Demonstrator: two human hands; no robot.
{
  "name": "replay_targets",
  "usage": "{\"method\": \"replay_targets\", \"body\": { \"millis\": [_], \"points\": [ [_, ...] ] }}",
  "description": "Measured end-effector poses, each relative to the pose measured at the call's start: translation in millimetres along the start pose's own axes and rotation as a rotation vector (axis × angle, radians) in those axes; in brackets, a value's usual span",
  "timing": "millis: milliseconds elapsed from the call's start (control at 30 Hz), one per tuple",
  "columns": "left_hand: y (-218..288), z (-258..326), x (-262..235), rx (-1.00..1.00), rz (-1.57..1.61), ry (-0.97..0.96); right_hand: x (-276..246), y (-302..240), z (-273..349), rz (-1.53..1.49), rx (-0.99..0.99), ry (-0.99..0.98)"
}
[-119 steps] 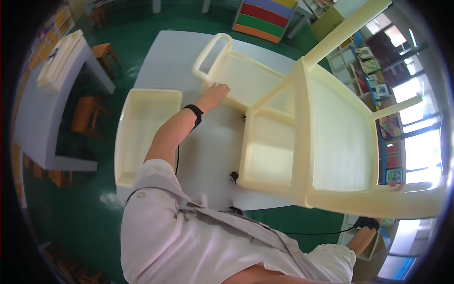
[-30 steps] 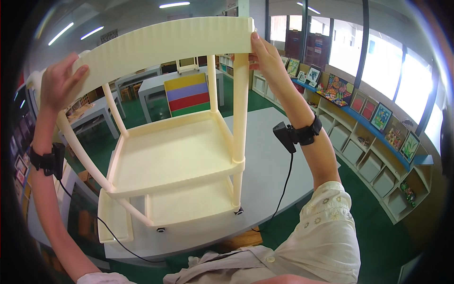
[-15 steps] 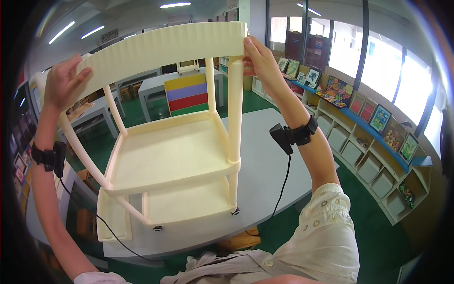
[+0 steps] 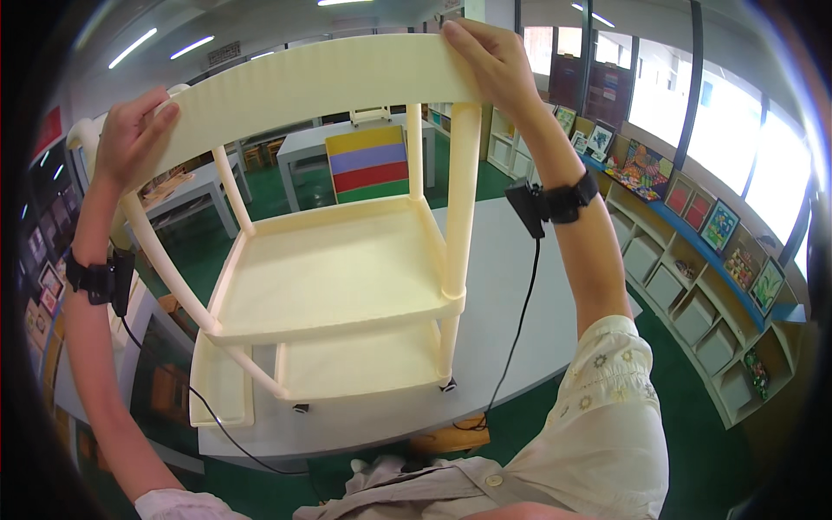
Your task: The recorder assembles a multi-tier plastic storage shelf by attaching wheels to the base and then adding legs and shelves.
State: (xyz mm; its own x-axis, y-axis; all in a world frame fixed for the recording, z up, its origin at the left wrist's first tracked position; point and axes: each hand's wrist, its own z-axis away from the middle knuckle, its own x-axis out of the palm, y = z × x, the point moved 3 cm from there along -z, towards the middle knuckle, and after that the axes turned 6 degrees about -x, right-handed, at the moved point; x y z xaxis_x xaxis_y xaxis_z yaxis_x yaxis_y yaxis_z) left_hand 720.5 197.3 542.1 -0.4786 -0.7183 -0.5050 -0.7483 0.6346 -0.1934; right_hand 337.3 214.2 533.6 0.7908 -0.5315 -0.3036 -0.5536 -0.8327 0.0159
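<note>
A cream plastic rolling cart (image 4: 338, 269) stands on a grey table (image 4: 511, 286) in front of me. It has posts, a middle shelf, a lower shelf (image 4: 364, 360) and small black casters. Its top tray (image 4: 321, 82) is seen from the near side, at the height of my raised hands. My left hand (image 4: 134, 139) is closed round the tray's left end, thumb on the near face. At the right corner, above a post, my right hand (image 4: 496, 65) grips the rim; some of its fingers are hidden behind the tray.
A loose shallow cream tray (image 4: 222, 412) lies on the table left of the lower shelf. Behind the cart stand more tables and a striped coloured rack (image 4: 368, 165). Along the right run low shelves (image 4: 659, 269) with framed pictures. Cables hang from black bands on both wrists.
My right hand has shifted up and over the tray's right corner. The cart and both hands appear farther right in view; my left hand keeps its hold.
</note>
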Motion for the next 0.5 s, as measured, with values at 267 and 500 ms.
{"method": "replay_targets", "body": {
  "millis": [267, 500],
  "points": [
    [3.7, 5.9, 3.2, -0.041, 0.016, 0.026, 3.7, 2.3, 9.5, -0.142, -0.082, 0.227],
    [10.2, 26.9, -4.7, 0.147, -0.316, 0.397, -9.0, 35.7, 13.1, -0.168, 0.002, 0.111]
  ]
}}
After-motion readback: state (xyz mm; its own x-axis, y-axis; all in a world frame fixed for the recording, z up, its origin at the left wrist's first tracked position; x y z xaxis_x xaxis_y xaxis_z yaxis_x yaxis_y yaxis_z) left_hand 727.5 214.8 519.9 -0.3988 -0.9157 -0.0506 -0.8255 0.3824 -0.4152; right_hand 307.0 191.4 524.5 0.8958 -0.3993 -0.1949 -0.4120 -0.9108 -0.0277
